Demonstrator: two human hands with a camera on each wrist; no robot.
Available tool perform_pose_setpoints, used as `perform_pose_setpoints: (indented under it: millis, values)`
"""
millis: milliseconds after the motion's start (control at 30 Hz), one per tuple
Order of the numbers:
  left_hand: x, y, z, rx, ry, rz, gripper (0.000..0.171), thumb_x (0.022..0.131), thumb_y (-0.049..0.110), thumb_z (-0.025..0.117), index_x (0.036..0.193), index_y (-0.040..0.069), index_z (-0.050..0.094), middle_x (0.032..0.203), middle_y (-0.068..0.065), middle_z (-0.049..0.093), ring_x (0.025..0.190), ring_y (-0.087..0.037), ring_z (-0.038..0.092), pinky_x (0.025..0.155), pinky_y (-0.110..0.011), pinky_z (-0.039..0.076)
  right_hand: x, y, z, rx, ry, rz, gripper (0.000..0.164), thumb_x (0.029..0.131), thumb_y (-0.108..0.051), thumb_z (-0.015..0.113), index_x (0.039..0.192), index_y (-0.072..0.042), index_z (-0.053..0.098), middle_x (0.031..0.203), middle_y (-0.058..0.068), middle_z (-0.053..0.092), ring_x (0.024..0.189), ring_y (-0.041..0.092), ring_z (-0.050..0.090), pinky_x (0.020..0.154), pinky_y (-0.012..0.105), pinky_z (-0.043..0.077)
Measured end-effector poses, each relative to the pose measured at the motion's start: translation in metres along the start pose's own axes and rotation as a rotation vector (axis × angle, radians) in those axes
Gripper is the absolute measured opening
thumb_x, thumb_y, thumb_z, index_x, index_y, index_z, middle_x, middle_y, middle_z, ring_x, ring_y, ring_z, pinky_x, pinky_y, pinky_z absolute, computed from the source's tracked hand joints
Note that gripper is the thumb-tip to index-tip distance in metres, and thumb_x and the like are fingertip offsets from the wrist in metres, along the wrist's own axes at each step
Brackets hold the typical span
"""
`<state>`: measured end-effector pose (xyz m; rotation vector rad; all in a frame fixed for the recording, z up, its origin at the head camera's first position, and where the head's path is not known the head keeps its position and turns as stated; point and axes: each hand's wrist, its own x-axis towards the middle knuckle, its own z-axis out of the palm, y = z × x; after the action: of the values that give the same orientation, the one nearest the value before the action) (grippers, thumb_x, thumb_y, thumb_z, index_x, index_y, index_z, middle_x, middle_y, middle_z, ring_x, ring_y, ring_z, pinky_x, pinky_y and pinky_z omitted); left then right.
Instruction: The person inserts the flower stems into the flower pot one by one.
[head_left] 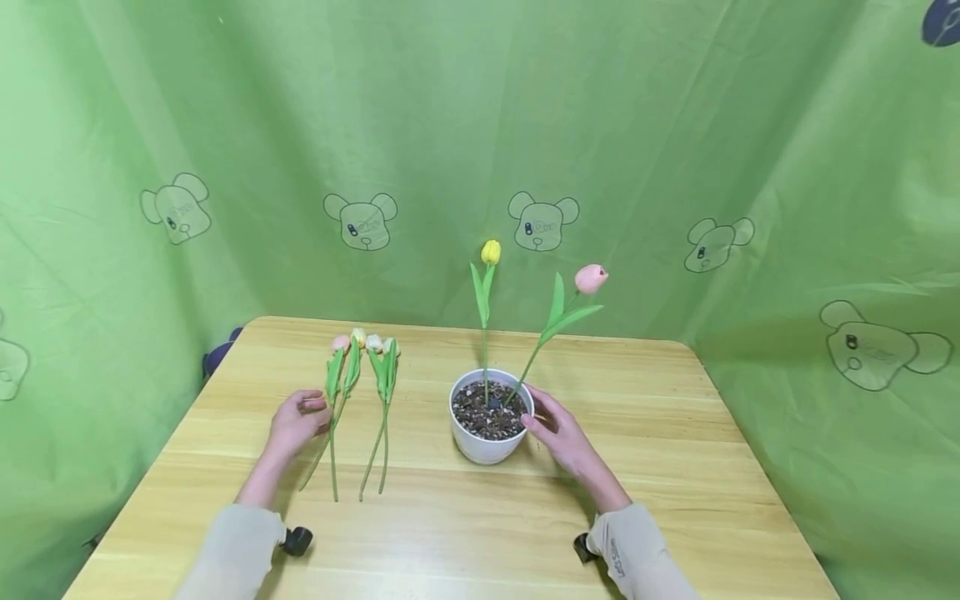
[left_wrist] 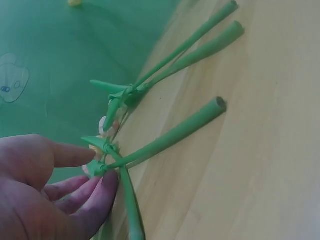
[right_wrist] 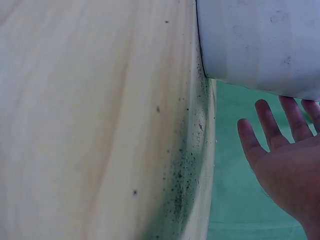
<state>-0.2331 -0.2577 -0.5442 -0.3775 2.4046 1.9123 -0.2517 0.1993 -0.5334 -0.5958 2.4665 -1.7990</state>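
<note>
In the head view, my left hand [head_left: 297, 423] is beside a pair of artificial tulips, one pink [head_left: 341, 342] and one yellow [head_left: 358, 337], lying crossed on the table. The left wrist view has my thumb and fingers [left_wrist: 107, 192] around their green leaves [left_wrist: 97, 167], a gap showing between the fingertips. My right hand [head_left: 558, 433] rests against the right side of a white pot [head_left: 486, 451], thumb at the rim. Its fingers [right_wrist: 270, 122] are spread and nearly straight. From the pot's dark soil [head_left: 480, 417] rise an upright yellow tulip [head_left: 491, 252] and a right-leaning pink tulip [head_left: 591, 278].
Two white tulips [head_left: 374, 342] lie crossed between my left hand and the pot. Dark specks of soil [right_wrist: 177, 185] are scattered on the wooden table [head_left: 645, 417] by the pot. A green curtain [head_left: 450, 125] with bear faces surrounds the table's back and sides.
</note>
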Motion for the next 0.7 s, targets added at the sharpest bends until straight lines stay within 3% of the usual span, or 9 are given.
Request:
perform_pose_setpoints:
  millis: [200,400,567,700]
  values:
    - [0.004,0.003,0.01,0.082,0.061,-0.012,0.061,0.091,-0.001,0.07,0.146,-0.009,0.043,0.137,-0.032,0.056,0.113,-0.041,0.067,0.085,-0.029,0.066,-0.001,0.001,-0.001,-0.002,0.002,0.009,0.058,0.102,-0.01,0.063,0.155,-0.003,0.042,0.151,0.029,0.05,0.138,0.049,0.049,0.119,0.061,0.038]
    - [0.006,0.005,0.011,0.11,0.105,-0.016,0.065,0.086,-0.007,0.071,0.145,-0.008,0.045,0.133,-0.03,0.059,0.111,-0.04,0.067,0.082,-0.027,0.066,0.0,0.001,0.0,0.0,-0.008,0.008,0.058,0.102,-0.011,0.063,0.155,-0.003,0.042,0.151,0.029,0.05,0.139,0.049,0.049,0.12,0.06,0.037]
    - [0.006,0.006,0.006,0.083,0.101,-0.045,0.061,0.089,-0.001,0.071,0.145,-0.006,0.047,0.133,-0.029,0.064,0.102,-0.029,0.074,0.083,-0.026,0.065,0.001,0.001,0.0,-0.002,-0.005,0.002,0.057,0.102,-0.01,0.063,0.155,-0.003,0.043,0.151,0.029,0.05,0.139,0.049,0.049,0.12,0.06,0.037]
    - [0.004,0.006,-0.001,-0.01,0.068,-0.081,0.057,0.094,0.004,0.068,0.145,-0.009,0.047,0.134,-0.031,0.063,0.101,-0.024,0.075,0.09,-0.027,0.064,0.001,0.002,0.0,-0.006,-0.004,0.0,0.057,0.102,-0.01,0.063,0.155,-0.003,0.042,0.151,0.028,0.05,0.138,0.048,0.05,0.119,0.06,0.038]
